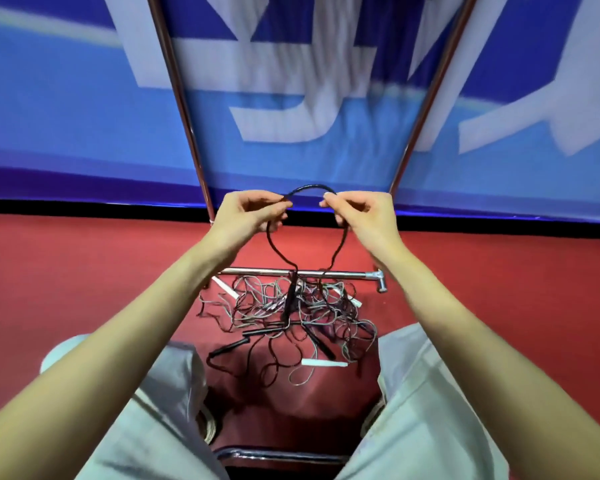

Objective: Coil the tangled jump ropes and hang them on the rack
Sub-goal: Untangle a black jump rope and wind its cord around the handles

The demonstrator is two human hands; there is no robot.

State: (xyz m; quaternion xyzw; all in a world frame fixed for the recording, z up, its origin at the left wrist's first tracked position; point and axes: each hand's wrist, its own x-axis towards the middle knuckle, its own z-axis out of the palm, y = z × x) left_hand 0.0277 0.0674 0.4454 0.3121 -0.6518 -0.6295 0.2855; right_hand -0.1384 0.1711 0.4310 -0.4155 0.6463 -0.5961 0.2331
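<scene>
While we sit facing the blue banner (84, 109) with its large white characters, the red floor (84, 271) spreads beneath it, and our pale trouser legs (430, 410) frame the lower view. We take the rack (305, 272) as our landmark: its two metal uprights rise toward the banner, and its chrome crossbar lies low, just above the floor. On our side of that crossbar, touching the floor between our knees, lies the tangled heap of jump ropes (291, 313), thin grey and dark cords looped through each other with several black and white handles among them. We see no bin or box; the ropes lie loose on the floor. Above the crossbar, between the uprights, we hold up one black rope (312, 188). Our left hand (246, 216) pinches it with thumb and curled fingers, and our right hand (364, 213) pinches it likewise, the two grips near each other. Between them the rope arches upward; below them its two strands hang down, cross in front of the crossbar and run into the heap.
</scene>
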